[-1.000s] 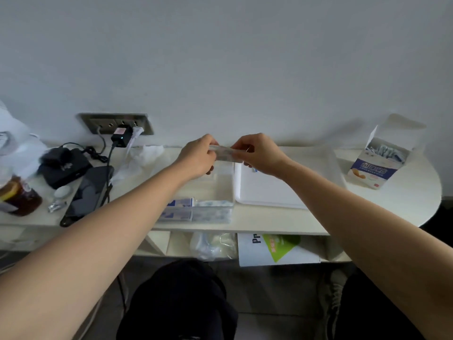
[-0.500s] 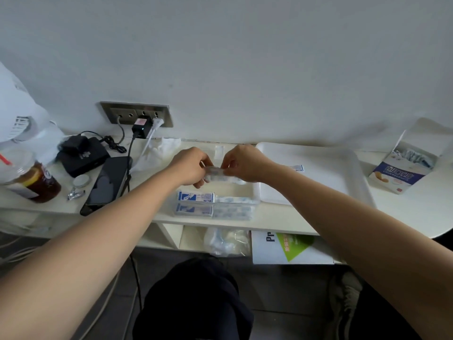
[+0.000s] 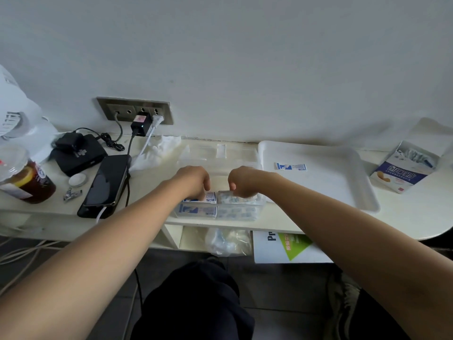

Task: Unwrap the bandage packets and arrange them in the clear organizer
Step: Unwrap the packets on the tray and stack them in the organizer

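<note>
White desktop (image 3: 404, 212): clear plastic organizer (image 3: 261, 201) holds presumably light, floppy blue-and-white paper bandage packets (image 3: 198, 211); pinch these by their ends. One is pinched by the right hand (image 3: 244, 181); grip of the left hand (image 3: 193, 180) cannot be told.

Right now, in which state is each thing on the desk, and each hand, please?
left hand: fingers curled down onto the bandages, grip unclear
right hand: the same, over the right side
clear organizer: open, partly filled with bandages
bandage box: flap open
white tray: holds one wrapped packet
phone: screen dark, cable attached
black charger: plugged into the wall socket
</note>
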